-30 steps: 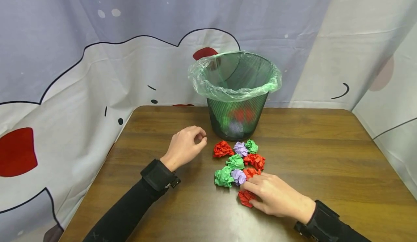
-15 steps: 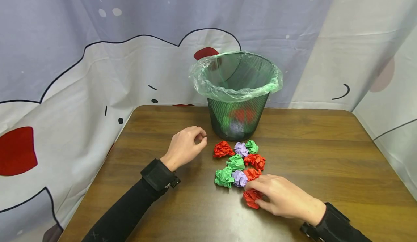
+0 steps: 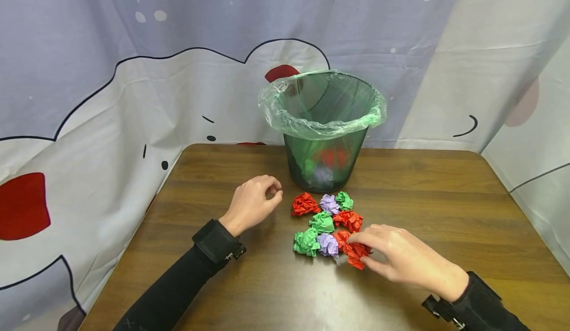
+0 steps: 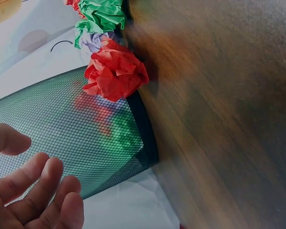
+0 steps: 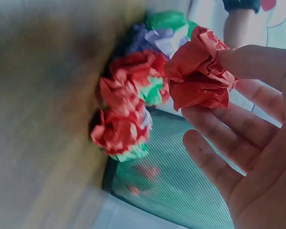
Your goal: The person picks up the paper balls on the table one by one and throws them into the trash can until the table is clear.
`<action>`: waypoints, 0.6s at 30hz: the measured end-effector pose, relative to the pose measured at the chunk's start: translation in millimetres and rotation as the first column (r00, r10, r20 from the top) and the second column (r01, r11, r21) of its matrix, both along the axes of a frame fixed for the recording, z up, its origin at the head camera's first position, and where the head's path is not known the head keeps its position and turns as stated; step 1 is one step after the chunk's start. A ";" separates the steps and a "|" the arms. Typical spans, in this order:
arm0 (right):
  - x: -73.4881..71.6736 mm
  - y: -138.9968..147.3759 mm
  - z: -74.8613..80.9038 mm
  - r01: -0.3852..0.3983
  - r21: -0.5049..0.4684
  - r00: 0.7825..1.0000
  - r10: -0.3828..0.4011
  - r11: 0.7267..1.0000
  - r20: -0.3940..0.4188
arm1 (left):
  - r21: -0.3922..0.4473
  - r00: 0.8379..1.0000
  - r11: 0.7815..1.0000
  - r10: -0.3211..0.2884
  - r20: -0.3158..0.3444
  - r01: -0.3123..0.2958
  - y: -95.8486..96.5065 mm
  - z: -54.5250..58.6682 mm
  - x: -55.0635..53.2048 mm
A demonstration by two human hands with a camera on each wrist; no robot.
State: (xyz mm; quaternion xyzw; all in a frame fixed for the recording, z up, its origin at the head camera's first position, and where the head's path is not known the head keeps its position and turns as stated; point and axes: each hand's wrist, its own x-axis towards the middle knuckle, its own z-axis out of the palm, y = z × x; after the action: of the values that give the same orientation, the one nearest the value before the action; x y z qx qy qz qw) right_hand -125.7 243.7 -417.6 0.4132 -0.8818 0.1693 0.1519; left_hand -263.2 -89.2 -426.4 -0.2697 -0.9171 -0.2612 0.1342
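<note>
My right hand (image 3: 403, 254) pinches a crumpled red paper ball (image 5: 198, 71) between thumb and fingers, lifted off the table in the right wrist view. Close behind it lies another red paper ball (image 3: 342, 238), beside a purple one (image 3: 328, 245) and a green one (image 3: 306, 242). Farther back in the cluster are a green ball (image 3: 322, 221) and a red ball (image 3: 349, 220). My left hand (image 3: 255, 201) holds nothing, its fingers loosely curled, left of a red ball (image 4: 115, 70) at the far end of the cluster.
A black mesh wastebasket (image 3: 322, 160) stands behind the paper balls, lined with a green-tinted plastic bag (image 3: 320, 128). Red, green and purple shapes show through its mesh. The wooden table (image 3: 445, 197) ends at a printed curtain (image 3: 200, 88).
My right hand has raised the red paper ball from the table's near side, moving up and slightly right with it. The left hand stays almost where it was.
</note>
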 end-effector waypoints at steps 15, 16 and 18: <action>-19.7 17.9 47.9 0.052 -0.006 0.998 -0.052 0.999 0.024 | -0.022 0.999 1.000 0.012 0.044 -0.011 -1.5 -7.6 5.1; -21.2 19.5 50.9 0.059 -0.010 0.998 -0.058 0.998 0.036 | -0.023 0.999 1.000 0.013 0.043 -0.012 -1.6 -8.3 5.4; -24.5 22.5 56.3 0.069 -0.017 0.996 -0.068 0.997 0.057 | -0.027 0.999 1.000 0.012 0.043 -0.011 -1.9 -9.6 6.0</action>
State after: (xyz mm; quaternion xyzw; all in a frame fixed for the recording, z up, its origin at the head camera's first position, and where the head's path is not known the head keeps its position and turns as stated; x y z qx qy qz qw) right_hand -150.2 266.2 -361.3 0.3763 -0.8977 0.1840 0.1365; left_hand -257.1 -91.1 -436.1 -0.2605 -0.9248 -0.2536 0.1125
